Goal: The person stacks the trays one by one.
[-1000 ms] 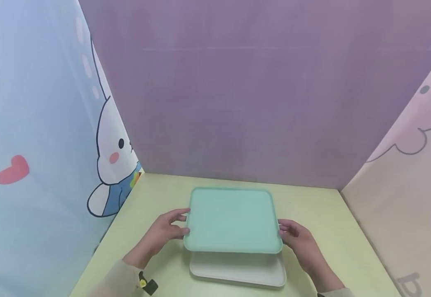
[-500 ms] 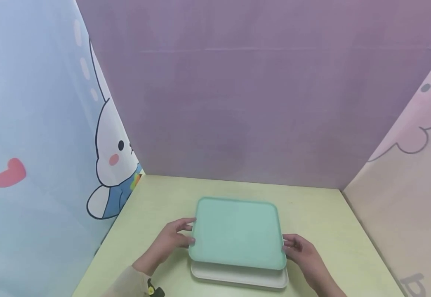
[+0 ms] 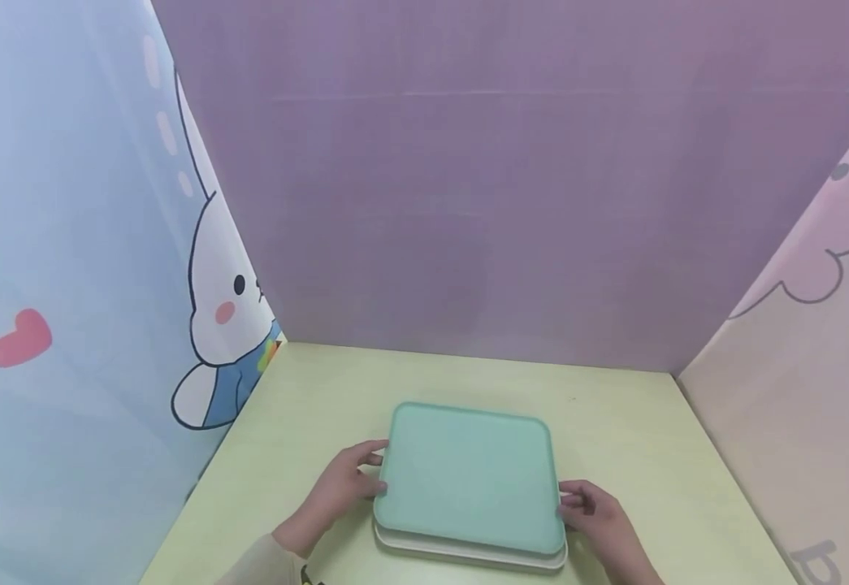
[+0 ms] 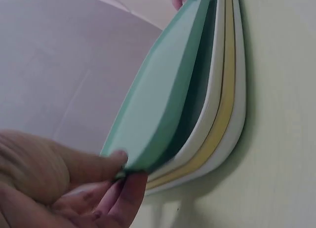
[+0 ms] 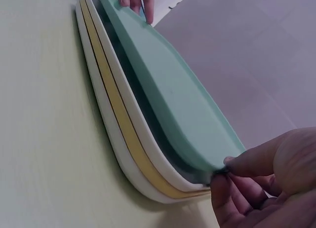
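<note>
We see a green tray (image 3: 469, 475) in the middle of the table (image 3: 629, 439), close to the near edge. It is upside down, with its flat bottom facing up. It sits right over a stack of trays (image 3: 468, 554), and only a thin white edge of that stack peeks out below it in the head view.

The wrist views show us more. The green tray (image 4: 170, 97) is not all the way down, for there is a dark gap between it and the white tray (image 5: 143, 134) just under it. Under that white tray lies a yellow tray (image 5: 118, 124), and at the very bottom lies another white one, flat on the table.

Our left hand (image 3: 344, 487) holds the left edge of the green tray. Its thumb and fingers (image 4: 131, 188) are curled and pinch the rim at the corner. Our right hand (image 3: 599, 512) holds the right edge the same way, with its thumb on top and its fingers (image 5: 232, 193) tucked under the rim. Both hands have a small, tight hold on the green tray.

Around the table stand three walls. The back wall (image 3: 512, 203) is purple. The left wall (image 3: 66, 244) is blue, with a white bunny (image 3: 219, 325) and a red heart (image 3: 18, 337) on it. The right wall (image 3: 812, 366) is pink.
</note>
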`<state>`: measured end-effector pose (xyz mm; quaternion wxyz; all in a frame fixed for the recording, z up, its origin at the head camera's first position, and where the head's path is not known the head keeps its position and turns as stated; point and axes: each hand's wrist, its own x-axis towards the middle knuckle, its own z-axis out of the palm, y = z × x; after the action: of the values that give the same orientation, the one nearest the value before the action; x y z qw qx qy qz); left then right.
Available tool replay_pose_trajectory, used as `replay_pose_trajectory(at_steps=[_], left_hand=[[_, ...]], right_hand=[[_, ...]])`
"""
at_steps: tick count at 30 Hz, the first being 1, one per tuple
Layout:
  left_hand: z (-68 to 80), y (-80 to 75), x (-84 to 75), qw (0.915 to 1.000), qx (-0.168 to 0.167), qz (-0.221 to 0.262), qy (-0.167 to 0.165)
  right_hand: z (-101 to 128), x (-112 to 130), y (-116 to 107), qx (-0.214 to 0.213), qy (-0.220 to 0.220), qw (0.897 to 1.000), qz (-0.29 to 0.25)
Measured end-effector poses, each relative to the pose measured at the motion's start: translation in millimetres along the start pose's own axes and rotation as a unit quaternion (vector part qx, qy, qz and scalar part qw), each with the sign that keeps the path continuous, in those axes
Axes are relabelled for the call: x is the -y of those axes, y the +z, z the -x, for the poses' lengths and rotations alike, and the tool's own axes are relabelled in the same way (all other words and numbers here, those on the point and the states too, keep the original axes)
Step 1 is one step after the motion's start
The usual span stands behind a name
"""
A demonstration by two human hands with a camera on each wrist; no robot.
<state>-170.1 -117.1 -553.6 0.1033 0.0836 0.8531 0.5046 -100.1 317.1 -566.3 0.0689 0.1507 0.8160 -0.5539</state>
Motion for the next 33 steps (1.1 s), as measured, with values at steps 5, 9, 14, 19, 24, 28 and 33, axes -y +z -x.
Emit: replay_pose_trajectory(at_steps=[5,9,14,19,24,28,33], left_hand=[[8.3,7.3,-5.2,0.9968,-0.038,-0.070,-0.011],[12.1,9.6,-8.6,0.9954,-0.046,-0.082,-0.018],[13.9,11.8,-11.3,0.9927,-0.048,-0.107,-0.028],[17.2,15.9,-15.9,0.9847,-0.038,-0.165,-0.043],[20.7,16.9,-20.0,0.9695,-0.031,-0.241,-0.033],[18.5,15.4,-19.5,0.9679,-0.031,-0.248,-0.027],[16.3,1.1,-24.4,0.9746,-0.016,-0.219,-0.046]], right_hand=[[2.6,-1.4,3.7,-0.003,0.015,1.000,0.021],[4.9,-0.6,5.4,-0.001,0.019,0.999,0.033],[5.9,0.3,6.3,0.005,0.033,0.999,0.043],[6.2,-1.1,6.0,0.002,0.021,0.998,0.053],[6.7,-3.1,7.3,0.003,0.011,0.999,0.046],[7.3,-0.6,6.8,0.010,0.004,0.998,0.055],[0.9,13.2,-7.0,0.033,0.001,0.994,0.102]])
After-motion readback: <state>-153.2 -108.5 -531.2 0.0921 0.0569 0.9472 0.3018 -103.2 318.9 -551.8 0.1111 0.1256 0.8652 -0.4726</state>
